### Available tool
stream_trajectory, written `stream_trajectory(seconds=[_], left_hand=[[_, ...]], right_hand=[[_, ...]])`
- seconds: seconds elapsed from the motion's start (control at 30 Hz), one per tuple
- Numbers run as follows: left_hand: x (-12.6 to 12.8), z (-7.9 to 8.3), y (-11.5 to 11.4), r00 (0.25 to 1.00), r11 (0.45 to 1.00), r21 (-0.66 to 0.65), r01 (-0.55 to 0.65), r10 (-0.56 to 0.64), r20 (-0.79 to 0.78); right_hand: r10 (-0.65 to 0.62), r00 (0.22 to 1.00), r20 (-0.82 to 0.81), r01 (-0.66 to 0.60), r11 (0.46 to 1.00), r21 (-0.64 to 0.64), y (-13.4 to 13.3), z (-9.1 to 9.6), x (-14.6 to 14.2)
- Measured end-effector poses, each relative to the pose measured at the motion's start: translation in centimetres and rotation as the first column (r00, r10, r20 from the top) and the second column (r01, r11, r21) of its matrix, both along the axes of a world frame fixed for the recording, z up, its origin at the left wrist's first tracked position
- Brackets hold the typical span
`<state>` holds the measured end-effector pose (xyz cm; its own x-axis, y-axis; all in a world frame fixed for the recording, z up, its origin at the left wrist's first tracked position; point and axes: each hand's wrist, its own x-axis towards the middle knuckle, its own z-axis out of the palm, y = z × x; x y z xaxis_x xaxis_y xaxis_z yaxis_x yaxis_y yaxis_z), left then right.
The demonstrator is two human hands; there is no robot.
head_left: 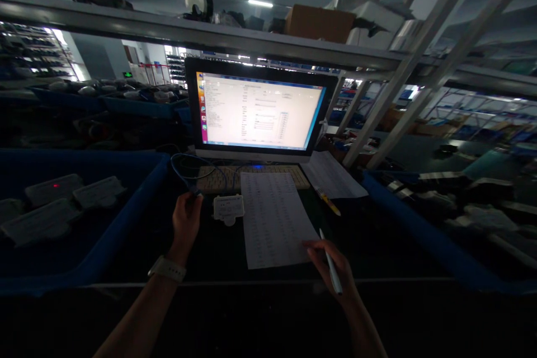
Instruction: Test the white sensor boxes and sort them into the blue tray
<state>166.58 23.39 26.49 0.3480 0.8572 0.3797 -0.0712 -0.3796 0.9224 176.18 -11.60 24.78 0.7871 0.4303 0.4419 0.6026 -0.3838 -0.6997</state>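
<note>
My left hand (187, 222) pinches the end of a blue cable (179, 172), left of a small white electronic module (229, 208) on the dark bench. The cable loops up toward the keyboard (213, 178). In my right hand (334, 266) a white pen (333, 269) lies between the fingers. My right fingertips rest at the lower right edge of a printed sheet (274, 224), which overlaps the keyboard. Behind it a lit monitor (260, 112) shows a window with text and fields.
A blue bin (138, 201) with several white modules (54, 189) stands left; one glows red. Another blue bin (403, 215) with parts stands right. A yellow marker-like tool (329, 202) and a second sheet (335, 176) lie near the monitor. A shelf (243, 36) with a cardboard box (319, 22) runs overhead.
</note>
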Motion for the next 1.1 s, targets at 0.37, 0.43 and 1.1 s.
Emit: stream_trajectory(seconds=[0.37,0.43,1.1], left_hand=[[-0.13,0.52,-0.38,1.0,0.999,-0.032,0.003,-0.003,0.003],[-0.13,0.55,-0.36,1.0,1.0,-0.02,-0.008,0.008,-0.004],[-0.12,0.64,-0.28,0.999,0.999,0.008,-0.042,0.042,-0.025]], right_hand=[[0.095,0.992,-0.084,-0.097,0.995,-0.019,-0.33,0.42,-0.14],[0.097,0.99,-0.099,-0.102,0.994,-0.047,-0.26,0.51,-0.18],[0.078,0.995,-0.066,-0.083,0.994,-0.076,-0.09,0.42,-0.01]])
